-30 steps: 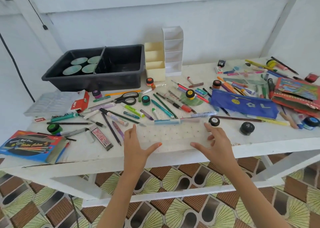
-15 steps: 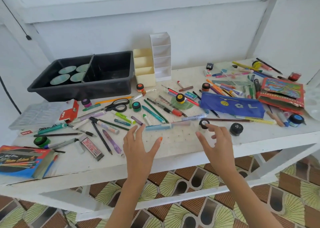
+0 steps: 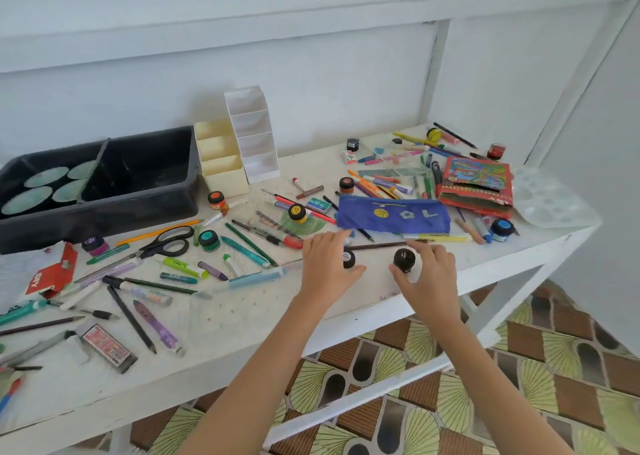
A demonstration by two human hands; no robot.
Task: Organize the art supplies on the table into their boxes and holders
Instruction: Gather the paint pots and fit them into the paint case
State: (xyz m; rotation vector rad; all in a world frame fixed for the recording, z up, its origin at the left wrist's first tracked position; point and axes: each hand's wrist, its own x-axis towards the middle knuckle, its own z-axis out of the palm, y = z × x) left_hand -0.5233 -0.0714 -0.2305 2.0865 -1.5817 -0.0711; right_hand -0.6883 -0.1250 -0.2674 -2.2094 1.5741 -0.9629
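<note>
Near the table [image 3: 242, 361]'s front edge: left hand [image 3: 327, 267] curled round the left black jar [image 3: 349, 259], right hand [image 3: 431, 274] pinching the right black jar [image 3: 404, 260].

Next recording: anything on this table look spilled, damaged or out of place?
Nothing spilled. Art supplies lie strewn across the table while the cream holder and white holder stand empty. The red crayon box looks torn along its front. Left hand grips the left black jar; right hand the right black jar.
</note>
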